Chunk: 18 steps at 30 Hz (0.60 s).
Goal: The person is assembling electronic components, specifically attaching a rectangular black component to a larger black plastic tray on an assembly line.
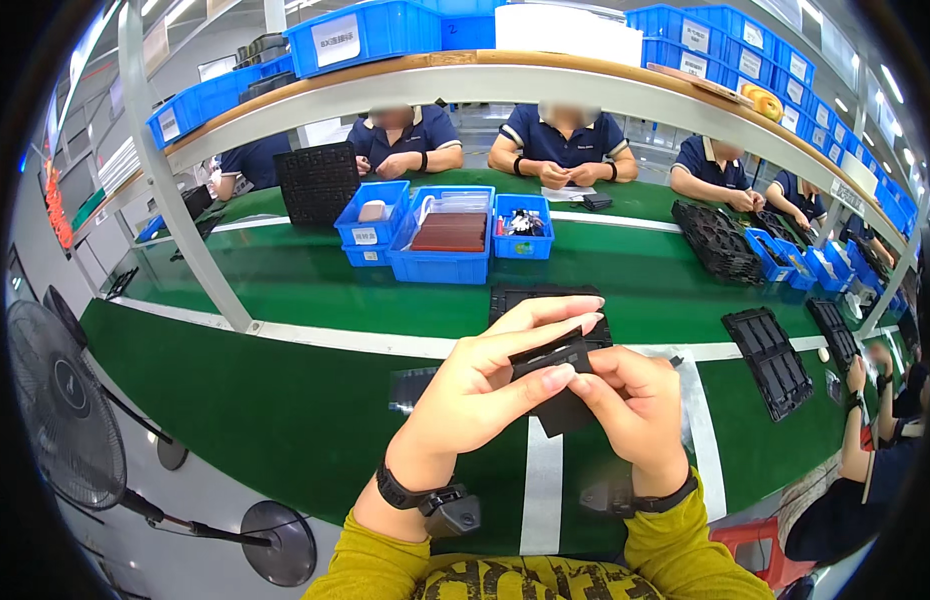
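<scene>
Both of my hands are raised over the near edge of the green table and grip one thin, black, flat part. My left hand pinches its left side between thumb and fingers, with the longer fingers stretched across above it. My right hand has its thumb and bent fingers closed on the right edge. The two thumbs nearly meet on the part; its exact kind cannot be made out. Just beyond my fingers lies a black tray, mostly hidden. A dark, flat, shiny piece lies left of my left hand.
Ahead stand blue bins, one with brown flat pieces. Black molded trays lie to the right. A shelf with blue bins spans overhead on a white post. Co-workers sit opposite and at right. A fan stands left.
</scene>
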Available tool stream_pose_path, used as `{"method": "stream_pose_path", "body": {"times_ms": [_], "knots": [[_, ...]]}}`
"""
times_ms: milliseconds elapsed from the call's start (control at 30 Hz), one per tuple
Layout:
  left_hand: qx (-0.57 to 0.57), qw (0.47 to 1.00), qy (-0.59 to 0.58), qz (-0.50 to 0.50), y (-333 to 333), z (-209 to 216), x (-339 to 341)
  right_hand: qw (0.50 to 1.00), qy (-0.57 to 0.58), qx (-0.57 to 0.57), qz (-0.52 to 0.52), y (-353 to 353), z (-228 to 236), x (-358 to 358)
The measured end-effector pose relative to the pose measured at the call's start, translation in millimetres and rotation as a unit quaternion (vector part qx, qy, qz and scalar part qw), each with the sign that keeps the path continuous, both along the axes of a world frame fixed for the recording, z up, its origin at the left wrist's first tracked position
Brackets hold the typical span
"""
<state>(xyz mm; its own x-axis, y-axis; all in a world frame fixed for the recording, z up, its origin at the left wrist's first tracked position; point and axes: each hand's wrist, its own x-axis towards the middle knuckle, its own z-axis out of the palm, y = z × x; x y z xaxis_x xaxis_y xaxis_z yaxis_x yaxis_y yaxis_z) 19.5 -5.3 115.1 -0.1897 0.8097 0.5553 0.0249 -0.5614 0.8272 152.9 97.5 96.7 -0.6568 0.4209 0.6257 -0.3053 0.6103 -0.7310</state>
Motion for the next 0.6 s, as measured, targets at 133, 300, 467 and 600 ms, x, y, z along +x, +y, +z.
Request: {"method": "stream_pose_path", "body": {"times_ms": [133, 300, 467, 600], "knots": [[0.026, 0.995, 0.086, 0.048, 0.4, -1.4, -3.4, 1.000, 0.015, -0.012, 0.001, -0.6, 0.6, 1.6], [0.123, 0.879, 0.402, 0.225, -2.3, 0.6, -14.2, 1.000, 0.010, -0.008, 0.006, -3.4, 3.5, 5.8], [0.160, 0.847, 0.413, 0.294, 2.6, -2.6, -15.0, 0.999, 0.021, 0.012, -0.025, -4.1, 0.7, 2.5], [0.179, 0.812, 0.437, 0.343, 1.0, -2.0, -10.4, 0.997, 0.013, 0.059, -0.057, -6.9, 3.2, 3.0]]}}
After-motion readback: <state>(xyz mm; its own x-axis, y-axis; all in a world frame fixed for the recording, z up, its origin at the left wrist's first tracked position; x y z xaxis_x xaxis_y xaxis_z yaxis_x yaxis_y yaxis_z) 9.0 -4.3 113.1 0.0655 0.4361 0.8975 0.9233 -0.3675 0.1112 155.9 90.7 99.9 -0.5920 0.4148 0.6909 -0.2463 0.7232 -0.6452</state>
